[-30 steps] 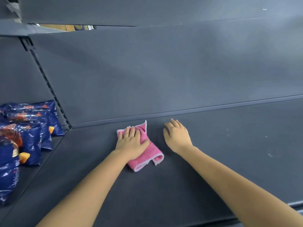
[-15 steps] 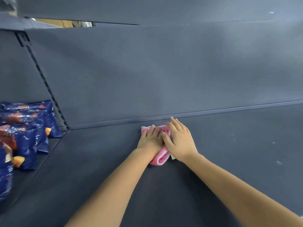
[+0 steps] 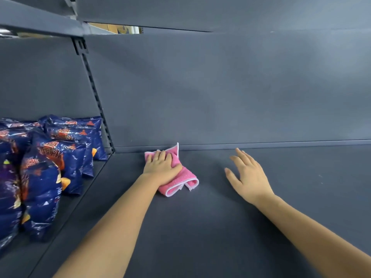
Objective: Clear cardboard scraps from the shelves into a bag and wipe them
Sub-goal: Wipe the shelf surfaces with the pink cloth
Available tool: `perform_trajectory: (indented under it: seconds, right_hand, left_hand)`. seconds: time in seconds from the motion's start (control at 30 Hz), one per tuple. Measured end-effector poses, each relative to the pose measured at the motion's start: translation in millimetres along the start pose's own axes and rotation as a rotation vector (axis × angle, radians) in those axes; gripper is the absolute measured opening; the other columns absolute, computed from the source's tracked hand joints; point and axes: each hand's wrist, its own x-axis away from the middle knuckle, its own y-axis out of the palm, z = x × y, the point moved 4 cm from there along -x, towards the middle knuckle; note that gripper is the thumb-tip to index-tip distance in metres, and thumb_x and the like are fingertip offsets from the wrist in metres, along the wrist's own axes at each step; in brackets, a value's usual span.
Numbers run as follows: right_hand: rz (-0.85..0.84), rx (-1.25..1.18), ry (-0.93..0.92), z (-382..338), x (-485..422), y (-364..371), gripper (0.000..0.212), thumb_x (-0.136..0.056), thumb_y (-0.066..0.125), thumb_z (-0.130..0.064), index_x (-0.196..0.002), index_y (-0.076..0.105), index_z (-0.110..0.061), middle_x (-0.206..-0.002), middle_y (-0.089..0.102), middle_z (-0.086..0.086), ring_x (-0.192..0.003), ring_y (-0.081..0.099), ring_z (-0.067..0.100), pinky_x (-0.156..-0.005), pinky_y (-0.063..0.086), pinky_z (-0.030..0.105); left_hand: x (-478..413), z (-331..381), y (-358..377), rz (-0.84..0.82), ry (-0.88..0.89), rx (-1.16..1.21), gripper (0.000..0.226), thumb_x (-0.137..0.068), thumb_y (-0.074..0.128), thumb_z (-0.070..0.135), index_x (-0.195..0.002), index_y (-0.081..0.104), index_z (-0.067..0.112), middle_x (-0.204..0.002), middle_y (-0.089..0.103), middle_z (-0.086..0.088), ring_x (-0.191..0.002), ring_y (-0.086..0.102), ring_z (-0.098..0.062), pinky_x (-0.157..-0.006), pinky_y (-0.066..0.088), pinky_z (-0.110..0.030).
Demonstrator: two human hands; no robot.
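**Left hand flat on the cloth at the back of the shelf**

Here is the left hand (image 3: 160,167), palm down on the folded pink microfibre cloth with white edging (image 3: 185,177). Its fingers (image 3: 160,155) lie straight and flat, pressing the cloth rather than gripping it. The cloth lies on the dark grey metal shelf (image 3: 220,227), and its far corner turns up against the grey back panel (image 3: 220,87). Its folded near end pokes out past the wrist.

Over to the right hand (image 3: 249,177), well apart from the cloth. Its fingers (image 3: 244,157) are spread, relaxed and holding nothing. Whether the palm actually touches the shelf, I cannot tell.

On the left, past the slotted grey upright (image 3: 96,97), shiny dark blue snack bags with orange print (image 3: 66,149) stand packed in rows on the neighbouring shelf. Another grey shelf (image 3: 40,23) runs overhead.
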Motion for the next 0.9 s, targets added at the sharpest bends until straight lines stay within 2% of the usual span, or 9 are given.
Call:
perform_trajectory:
  seconds: [0.13, 0.33, 0.57, 0.73, 0.9]
  right_hand:
    - [-0.035, 0.024, 0.027, 0.1, -2.4, 2.1, 0.051, -0.095, 0.041, -0.039, -0.140, 0.037, -0.014, -0.157, 0.017, 0.005, -0.145, 0.012, 0.019, -0.114, 0.012, 0.029]
    - [-0.058, 0.097, -0.038, -6.3, 1.9, 1.0, 0.050, -0.094, 0.044, -0.037, -0.137, 0.041, -0.012, -0.156, 0.019, 0.007, -0.144, 0.015, 0.021, -0.114, 0.014, 0.032]
    - [-0.043, 0.104, -0.023, -6.7, 3.6, 0.1, 0.048, -0.093, 0.046, -0.036, -0.134, 0.045, -0.011, -0.155, 0.022, 0.008, -0.144, 0.017, 0.022, -0.114, 0.015, 0.033]
    - [-0.017, 0.097, 0.003, -1.9, 0.0, 1.9, 0.045, -0.093, 0.047, -0.036, -0.133, 0.047, -0.014, -0.155, 0.022, 0.007, -0.144, 0.018, 0.022, -0.113, 0.017, 0.032]
    - [-0.142, 0.194, 0.022, -5.7, -8.0, 9.7, 0.053, -0.095, 0.039, -0.043, -0.141, 0.033, -0.018, -0.157, 0.016, 0.006, -0.145, 0.011, 0.021, -0.115, 0.011, 0.031]
  left_hand:
    - [-5.8, 20.2, -2.2, 0.011, 0.020, -0.001, 0.060, -0.096, 0.021, 0.045, -0.145, 0.021, 0.012, -0.155, 0.019, -0.007, -0.145, 0.007, -0.026, -0.119, 0.004, -0.043]
    - [39.5, 18.1, 6.2, 0.018, 0.163, -0.024, 0.063, -0.096, 0.020, 0.048, -0.148, 0.018, 0.013, -0.157, 0.015, -0.005, -0.147, 0.001, -0.022, -0.118, -0.002, -0.041]
    - [55.3, -62.2, 0.0, -0.013, -0.019, -0.032, 0.065, -0.096, 0.019, 0.050, -0.150, 0.010, 0.015, -0.159, 0.006, -0.004, -0.147, -0.002, -0.019, -0.118, -0.004, -0.038]
    - [26.1, -84.6, -6.4, -0.024, -0.118, -0.041, 0.064, -0.096, 0.019, 0.050, -0.150, 0.010, 0.016, -0.159, 0.006, -0.005, -0.147, 0.000, -0.021, -0.120, 0.001, -0.042]
    - [11.6, -85.2, -9.2, -0.024, -0.168, -0.062, 0.066, -0.096, 0.018, 0.050, -0.150, 0.010, 0.013, -0.159, 0.006, -0.007, -0.147, 0.001, -0.024, -0.118, 0.000, -0.045]
